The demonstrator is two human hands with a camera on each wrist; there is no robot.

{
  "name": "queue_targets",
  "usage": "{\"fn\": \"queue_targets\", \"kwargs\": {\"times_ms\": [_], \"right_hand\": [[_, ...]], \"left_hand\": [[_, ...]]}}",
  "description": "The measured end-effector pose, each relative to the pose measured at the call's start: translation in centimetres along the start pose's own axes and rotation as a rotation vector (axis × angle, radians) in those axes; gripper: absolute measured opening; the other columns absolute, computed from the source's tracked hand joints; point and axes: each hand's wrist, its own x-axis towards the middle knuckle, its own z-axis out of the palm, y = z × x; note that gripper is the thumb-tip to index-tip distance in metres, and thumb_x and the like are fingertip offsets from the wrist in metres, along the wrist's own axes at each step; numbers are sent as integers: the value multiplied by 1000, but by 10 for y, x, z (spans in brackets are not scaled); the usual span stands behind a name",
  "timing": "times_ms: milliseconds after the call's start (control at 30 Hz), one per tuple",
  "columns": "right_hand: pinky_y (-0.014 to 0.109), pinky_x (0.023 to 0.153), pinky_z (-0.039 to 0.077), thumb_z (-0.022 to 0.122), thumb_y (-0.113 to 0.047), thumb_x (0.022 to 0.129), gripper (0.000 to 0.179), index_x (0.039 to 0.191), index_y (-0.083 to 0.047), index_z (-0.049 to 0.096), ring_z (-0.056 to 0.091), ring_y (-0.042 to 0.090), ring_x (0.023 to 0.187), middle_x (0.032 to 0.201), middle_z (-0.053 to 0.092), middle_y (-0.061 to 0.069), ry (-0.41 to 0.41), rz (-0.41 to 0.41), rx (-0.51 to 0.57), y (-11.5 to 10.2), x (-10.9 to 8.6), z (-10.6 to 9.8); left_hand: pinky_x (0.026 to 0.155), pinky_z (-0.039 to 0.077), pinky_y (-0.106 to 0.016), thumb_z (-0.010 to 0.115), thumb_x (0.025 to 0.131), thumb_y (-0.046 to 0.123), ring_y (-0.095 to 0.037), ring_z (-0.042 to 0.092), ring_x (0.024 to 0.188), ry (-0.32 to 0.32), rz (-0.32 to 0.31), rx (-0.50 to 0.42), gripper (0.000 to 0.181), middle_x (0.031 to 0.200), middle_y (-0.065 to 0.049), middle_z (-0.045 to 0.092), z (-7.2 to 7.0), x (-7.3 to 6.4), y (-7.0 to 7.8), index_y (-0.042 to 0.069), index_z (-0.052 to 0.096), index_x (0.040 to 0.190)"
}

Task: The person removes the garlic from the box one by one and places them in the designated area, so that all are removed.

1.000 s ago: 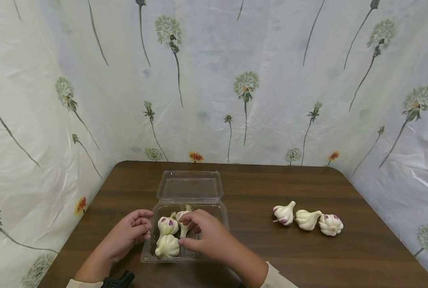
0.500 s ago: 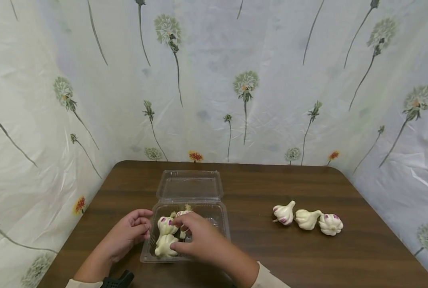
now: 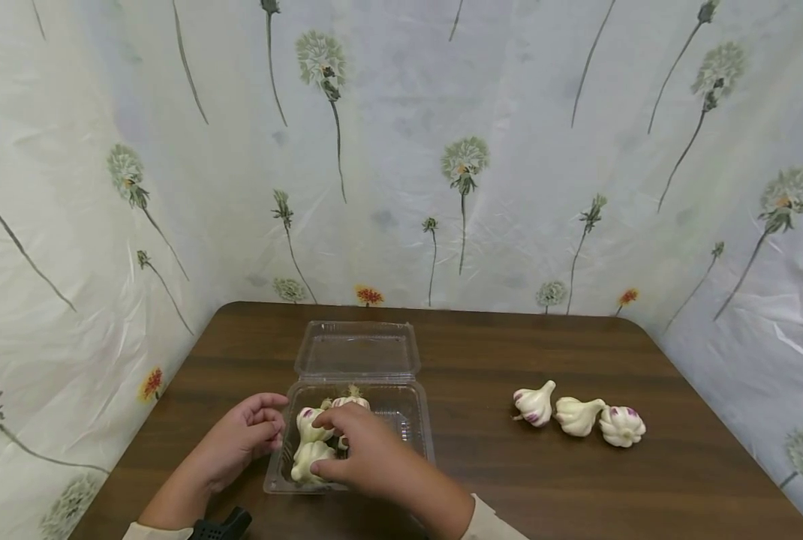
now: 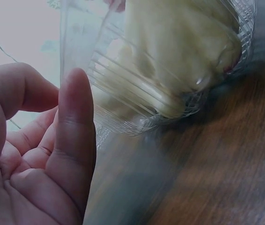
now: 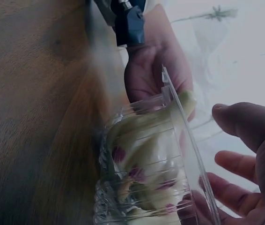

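A clear plastic clamshell container with its lid raised holds several garlic bulbs. One pale bulb lies at its near left, a purple-spotted one just behind it, and another farther back with its roots up. My right hand reaches over the bulbs, thumb at the near bulb, index finger over the spotted one; in the right wrist view thumb and fingers are spread apart. My left hand stays at the container's left wall, fingers loosely bent, thumb upright beside the clear side.
Three more garlic bulbs sit in a row to the right on the brown wooden table: a left one, a middle one and a right one. The lid leans back behind the container. A flower-printed curtain surrounds the table.
My right hand has moved left across the container, and the near and spotted bulbs have shifted slightly left. My left hand has kept its place.
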Motion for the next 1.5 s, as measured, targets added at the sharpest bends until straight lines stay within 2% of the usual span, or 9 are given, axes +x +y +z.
{"fn": "queue_targets", "kwargs": {"times_ms": [533,867,1133,1500], "right_hand": [[26,98,53,83,-41,89,45,125,-18,69,59,5,112,121,66,-7,-13,-45,-137,1,6,8],[20,87,50,82,-40,89,41,122,-18,70,55,-1,100,113,63,-10,-79,-9,-102,3,8,11],[23,91,52,81,-41,91,41,122,-17,70,58,0,103,116,67,-10,-107,14,-112,3,9,10],[20,83,52,86,-29,87,39,119,-17,69,58,-2,92,105,67,-13,-113,84,-27,6,10,12]], "left_hand": [[80,61,-25,58,105,6,-11,64,87,11,2,-1,47,101,0,60,-1,0,0,-6,37,146],[80,61,-25,58,105,5,-11,64,87,4,4,-3,47,101,-1,60,1,-1,3,-6,37,145],[80,61,-26,58,105,5,-11,65,86,5,4,-3,46,100,0,61,0,1,2,-6,38,144],[80,61,-26,58,105,5,-12,65,85,-1,-8,-10,46,100,0,60,1,0,1,-6,37,145]]}}
